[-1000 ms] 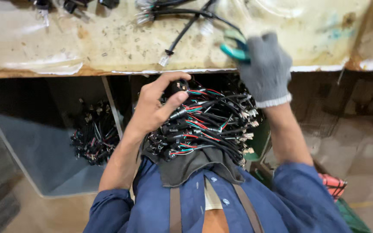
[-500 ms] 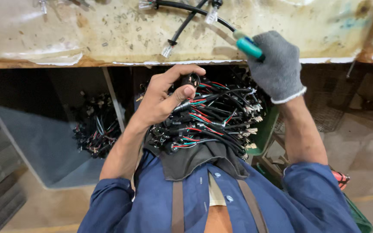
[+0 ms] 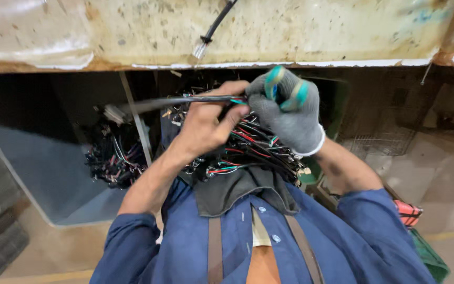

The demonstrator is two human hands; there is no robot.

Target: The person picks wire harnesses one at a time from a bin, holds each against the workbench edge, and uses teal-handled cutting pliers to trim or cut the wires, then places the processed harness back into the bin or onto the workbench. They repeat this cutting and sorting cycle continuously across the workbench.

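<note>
Nearest the camera, a blue shirt [image 3: 227,247] and a dark cloth [image 3: 237,192] are seen, with a bundle of red, green and black wires [image 3: 248,152] piled on the cloth at chest height.

Just above that pile, a black cable [image 3: 185,101] is pinched by the bare left hand [image 3: 208,123], fingers curled shut around it near its right end. The gloved right hand [image 3: 287,113] is closed on teal-handled cutters [image 3: 287,89], touching the left hand right where the cable ends. The cutter jaws are hidden, so how they stand can't be told.

The cable's long axis runs roughly level, left to right, its free end pointed left toward a pale connector [image 3: 112,112]. It's probably light and bendy but stiff enough to hold a line; best gripped close to the worked end, as it is now. The fine wires look easy to nick.

Further off, more wire bundles [image 3: 112,158] are sat in a grey bin [image 3: 38,179], and a stained bench [image 3: 300,31] carries another cable [image 3: 214,26].
</note>
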